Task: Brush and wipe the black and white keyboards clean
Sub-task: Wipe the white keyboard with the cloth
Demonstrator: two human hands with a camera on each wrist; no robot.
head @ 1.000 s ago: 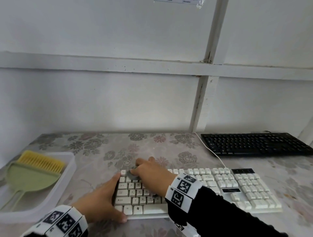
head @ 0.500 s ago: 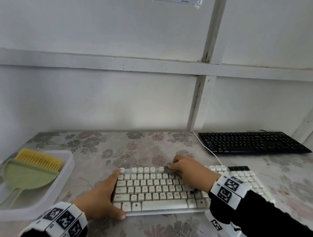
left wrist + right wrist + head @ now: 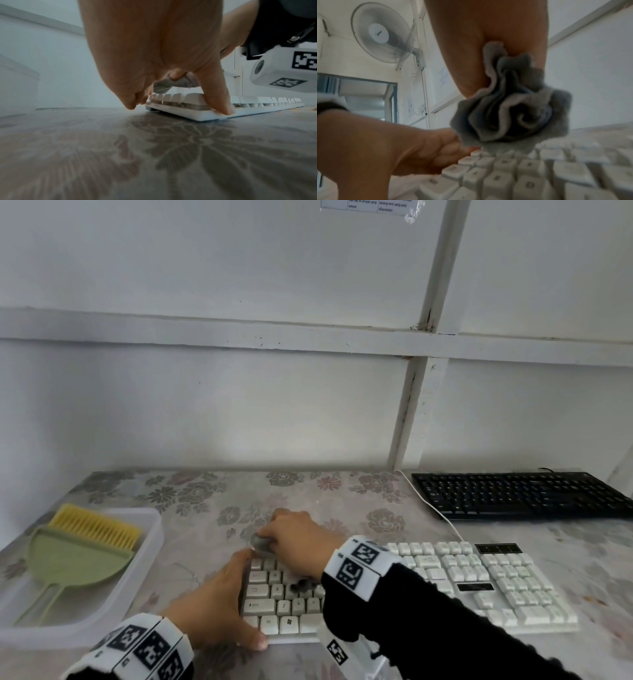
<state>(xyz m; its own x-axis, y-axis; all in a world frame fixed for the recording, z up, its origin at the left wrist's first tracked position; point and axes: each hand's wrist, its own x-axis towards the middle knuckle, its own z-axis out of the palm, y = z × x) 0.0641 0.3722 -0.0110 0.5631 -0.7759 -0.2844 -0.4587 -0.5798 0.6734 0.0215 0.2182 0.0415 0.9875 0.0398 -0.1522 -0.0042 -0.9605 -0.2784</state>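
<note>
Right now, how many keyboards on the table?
2. The white keyboard lies near the front under both hands; the black keyboard sits at the back right by the wall.

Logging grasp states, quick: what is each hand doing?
Left hand: open, steadying the white keyboard.
Right hand: gripping a grey cloth.

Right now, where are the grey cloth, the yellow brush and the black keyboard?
Crumpled grey cloth (image 3: 510, 108), right wrist view, folds.
Yellow-bristled brush (image 3: 96, 525), head view, bristles.
Flat black keyboard (image 3: 520, 494), head view, middle keys.
</note>
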